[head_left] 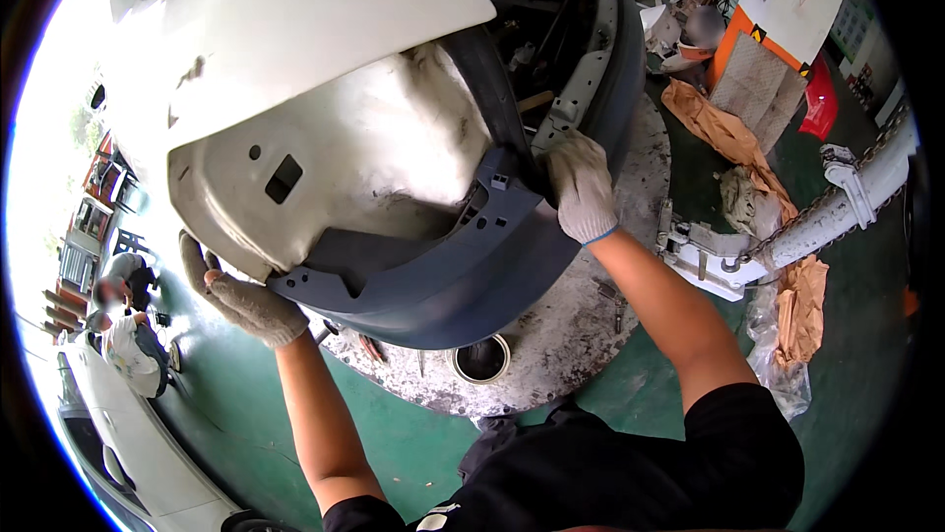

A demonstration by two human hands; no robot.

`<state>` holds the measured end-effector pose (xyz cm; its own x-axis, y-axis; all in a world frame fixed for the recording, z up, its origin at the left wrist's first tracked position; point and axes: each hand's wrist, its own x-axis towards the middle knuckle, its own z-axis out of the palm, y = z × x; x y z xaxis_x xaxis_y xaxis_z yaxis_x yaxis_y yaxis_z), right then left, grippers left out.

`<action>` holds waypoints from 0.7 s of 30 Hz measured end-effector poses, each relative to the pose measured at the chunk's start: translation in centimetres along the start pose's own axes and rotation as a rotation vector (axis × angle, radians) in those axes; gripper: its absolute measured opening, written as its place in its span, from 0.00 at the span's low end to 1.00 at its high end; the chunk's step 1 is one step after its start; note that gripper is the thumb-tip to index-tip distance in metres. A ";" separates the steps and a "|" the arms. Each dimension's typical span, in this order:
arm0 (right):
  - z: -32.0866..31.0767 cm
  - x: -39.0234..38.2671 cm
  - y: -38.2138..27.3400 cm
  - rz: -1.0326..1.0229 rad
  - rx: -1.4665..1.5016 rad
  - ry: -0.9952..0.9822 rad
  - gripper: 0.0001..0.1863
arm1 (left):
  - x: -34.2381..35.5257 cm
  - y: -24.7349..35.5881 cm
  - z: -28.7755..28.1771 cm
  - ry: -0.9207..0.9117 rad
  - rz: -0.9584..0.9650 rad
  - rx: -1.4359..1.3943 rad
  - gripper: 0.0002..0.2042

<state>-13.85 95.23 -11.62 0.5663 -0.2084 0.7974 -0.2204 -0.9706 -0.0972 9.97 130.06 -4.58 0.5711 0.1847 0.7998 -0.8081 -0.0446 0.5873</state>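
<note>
A dark grey, unpainted bumper cover sits at the corner of a white car body, below a pale recessed panel with a square hole. Both my hands wear off-white knit work gloves. My left hand lies against the bumper cover's left end, beside the white panel's lower edge, its fingers stretched out and apart. At the other side, my right hand is closed over the cover's upper edge near the open front bay; its fingertips are partly hidden behind that edge.
Beneath the bumper lies a stained round plate bearing an open can and small tools. A white lift arm with a chain stands right, near crumpled brown paper. At left are two people and another white car.
</note>
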 end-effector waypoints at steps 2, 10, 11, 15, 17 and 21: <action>0.2 -0.2 0.3 -0.003 -0.012 0.009 0.10 | 0.8 -0.3 -1.1 0.029 0.016 0.125 0.42; -1.3 0.9 -0.3 0.050 0.085 -0.016 0.09 | 5.7 2.6 -9.7 0.284 0.110 0.221 0.40; -1.3 0.9 -0.2 0.046 0.080 -0.011 0.09 | 5.9 2.7 -9.6 0.308 0.112 0.196 0.39; -1.5 1.1 -1.2 0.054 0.098 -0.041 0.09 | 2.2 0.7 -3.0 0.200 0.054 0.053 0.36; -1.2 1.5 -1.0 0.019 0.051 -0.029 0.09 | 1.4 -0.8 -2.1 0.133 0.005 -0.006 0.33; -1.4 1.3 -0.6 0.156 0.200 -0.041 0.10 | 0.6 0.6 -0.4 0.165 -0.093 -0.004 0.24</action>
<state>-14.10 95.67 -9.67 0.5705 -0.3581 0.7391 -0.1485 -0.9301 -0.3359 9.80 130.59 -3.79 0.6124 0.3468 0.7104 -0.7534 -0.0163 0.6574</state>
